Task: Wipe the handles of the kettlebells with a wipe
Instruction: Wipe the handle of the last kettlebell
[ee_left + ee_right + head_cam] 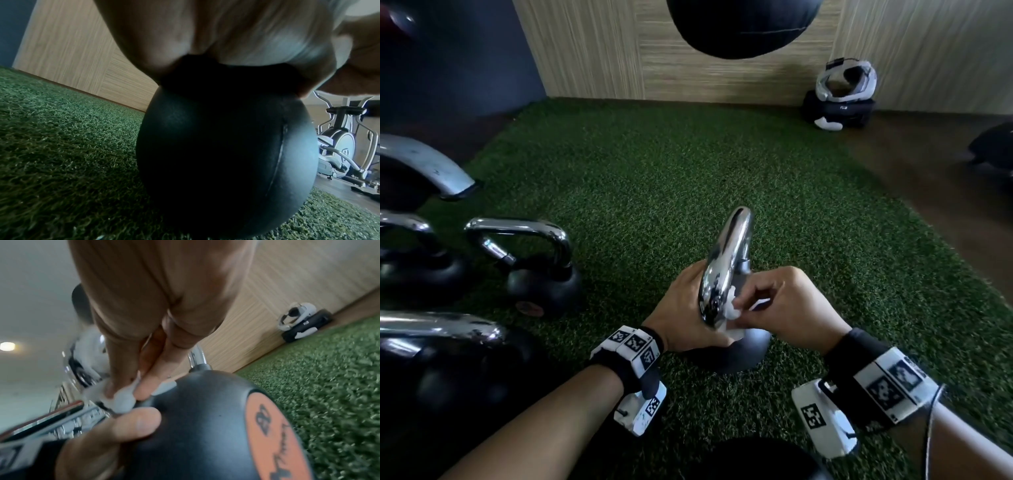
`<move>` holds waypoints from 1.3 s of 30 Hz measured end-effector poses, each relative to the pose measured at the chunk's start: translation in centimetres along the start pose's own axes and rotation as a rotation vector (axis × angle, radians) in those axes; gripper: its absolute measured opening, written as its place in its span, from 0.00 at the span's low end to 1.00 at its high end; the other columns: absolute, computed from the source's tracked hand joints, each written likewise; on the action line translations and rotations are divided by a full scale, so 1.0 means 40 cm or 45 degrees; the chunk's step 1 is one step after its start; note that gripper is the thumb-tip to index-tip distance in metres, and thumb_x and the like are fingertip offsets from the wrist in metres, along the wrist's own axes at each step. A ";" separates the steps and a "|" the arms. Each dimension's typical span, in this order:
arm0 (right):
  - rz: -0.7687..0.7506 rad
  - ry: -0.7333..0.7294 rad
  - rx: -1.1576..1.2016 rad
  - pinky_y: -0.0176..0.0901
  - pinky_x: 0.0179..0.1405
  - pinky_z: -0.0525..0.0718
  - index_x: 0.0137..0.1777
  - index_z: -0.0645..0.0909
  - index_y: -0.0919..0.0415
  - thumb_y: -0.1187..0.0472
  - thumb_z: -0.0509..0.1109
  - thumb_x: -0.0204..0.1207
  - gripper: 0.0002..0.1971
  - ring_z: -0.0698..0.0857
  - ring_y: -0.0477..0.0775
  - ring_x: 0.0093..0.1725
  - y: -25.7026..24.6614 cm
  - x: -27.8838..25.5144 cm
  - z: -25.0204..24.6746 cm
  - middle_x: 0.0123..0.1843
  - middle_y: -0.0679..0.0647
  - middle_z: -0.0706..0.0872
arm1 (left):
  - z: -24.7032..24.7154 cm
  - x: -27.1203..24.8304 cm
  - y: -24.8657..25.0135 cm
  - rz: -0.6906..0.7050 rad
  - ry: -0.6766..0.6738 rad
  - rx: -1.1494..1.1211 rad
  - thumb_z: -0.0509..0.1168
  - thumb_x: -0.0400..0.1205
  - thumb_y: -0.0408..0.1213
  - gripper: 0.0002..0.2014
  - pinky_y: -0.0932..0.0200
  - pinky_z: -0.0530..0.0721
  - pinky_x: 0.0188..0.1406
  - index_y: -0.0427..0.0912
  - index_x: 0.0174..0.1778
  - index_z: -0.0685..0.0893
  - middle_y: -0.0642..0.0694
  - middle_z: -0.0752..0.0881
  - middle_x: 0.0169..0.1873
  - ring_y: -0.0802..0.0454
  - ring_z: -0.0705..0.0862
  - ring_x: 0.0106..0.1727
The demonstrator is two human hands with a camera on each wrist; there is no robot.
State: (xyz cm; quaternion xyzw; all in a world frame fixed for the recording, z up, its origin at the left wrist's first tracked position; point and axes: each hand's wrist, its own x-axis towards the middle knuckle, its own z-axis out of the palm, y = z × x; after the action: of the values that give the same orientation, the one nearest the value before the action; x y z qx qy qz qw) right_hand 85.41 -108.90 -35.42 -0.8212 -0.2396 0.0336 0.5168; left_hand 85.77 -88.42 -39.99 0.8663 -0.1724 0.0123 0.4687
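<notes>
A black round kettlebell with a chromed steel handle stands on the green artificial turf, steadied by the left hand wrapped low around it, so the crumpled white wipe, pinched by the right hand fingers, is rubbed against the handle's base.

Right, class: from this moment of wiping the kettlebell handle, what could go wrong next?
1. The kettlebell stands on soft turf, steadied by the left hand; a hard rub might tip it.
2. The wipe is a small wad pinched by the right hand; it may slip, or miss the top of the handle.
</notes>
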 end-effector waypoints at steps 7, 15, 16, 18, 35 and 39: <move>0.065 -0.045 -0.085 0.32 0.43 0.86 0.52 0.94 0.56 0.67 0.84 0.72 0.11 0.91 0.39 0.41 -0.014 0.042 -0.036 0.43 0.48 0.94 | 0.004 -0.003 0.017 0.041 -0.037 -0.036 0.81 0.58 0.58 0.49 0.36 0.75 0.79 0.75 0.76 0.67 0.42 0.82 0.73 0.41 0.79 0.77; 0.033 -0.305 -0.081 0.58 0.56 0.92 0.48 0.95 0.59 0.70 0.79 0.73 0.07 0.95 0.60 0.51 -0.004 0.083 -0.019 0.48 0.54 0.96 | -0.002 -0.010 0.036 0.131 0.010 -0.033 0.80 0.63 0.49 0.32 0.32 0.77 0.75 0.57 0.61 0.75 0.60 0.88 0.54 0.61 0.87 0.60; 0.028 -0.301 0.027 0.62 0.58 0.92 0.50 0.94 0.64 0.71 0.80 0.74 0.07 0.94 0.65 0.52 -0.001 0.078 -0.022 0.50 0.59 0.96 | -0.002 -0.009 0.035 0.143 0.019 -0.042 0.80 0.63 0.49 0.30 0.33 0.78 0.74 0.61 0.59 0.75 0.65 0.88 0.52 0.65 0.86 0.57; 0.034 -0.298 0.185 0.54 0.58 0.91 0.50 0.95 0.63 0.71 0.81 0.74 0.06 0.94 0.61 0.52 0.012 0.071 -0.023 0.51 0.59 0.96 | -0.003 -0.007 0.035 0.163 0.025 -0.037 0.79 0.62 0.51 0.30 0.34 0.80 0.72 0.66 0.59 0.76 0.73 0.87 0.50 0.64 0.86 0.57; 0.160 0.106 1.045 0.46 0.43 0.95 0.33 0.89 0.59 0.76 0.78 0.62 0.10 0.94 0.56 0.38 0.002 0.089 0.011 0.40 0.61 0.94 | -0.003 -0.004 0.039 0.201 0.081 0.001 0.80 0.62 0.54 0.47 0.42 0.74 0.80 0.90 0.70 0.61 0.76 0.77 0.67 0.57 0.79 0.75; 0.143 0.421 0.913 0.47 0.36 0.92 0.34 0.83 0.63 0.79 0.85 0.59 0.15 0.90 0.57 0.32 0.004 0.121 0.009 0.36 0.61 0.92 | 0.001 -0.006 0.023 0.139 0.079 -0.006 0.82 0.60 0.56 0.47 0.37 0.75 0.79 0.93 0.65 0.60 0.56 0.82 0.68 0.49 0.80 0.74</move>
State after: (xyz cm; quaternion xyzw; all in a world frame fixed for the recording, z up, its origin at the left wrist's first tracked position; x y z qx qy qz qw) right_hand 89.62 -106.58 -34.79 -0.5949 -0.0809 0.0107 0.7996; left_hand 85.25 -88.84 -39.33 0.8537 -0.2046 0.0644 0.4745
